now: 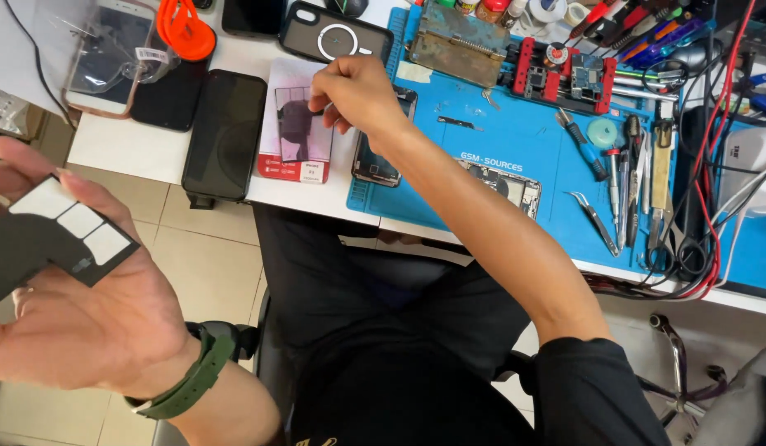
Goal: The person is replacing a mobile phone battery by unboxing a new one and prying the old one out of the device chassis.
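A dark flat card with white panels [57, 235] is held up off the desk in the half-open left hand [78, 314], while the red-edged packet [296, 124] on the white table [135, 149] is pinched by the closed fingertips of the right hand [358, 95].

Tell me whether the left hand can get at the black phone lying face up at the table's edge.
Probably yes, but not freely: the left hand is holding a dark card with white squares. The black phone lies uncovered near the table edge, nothing between.
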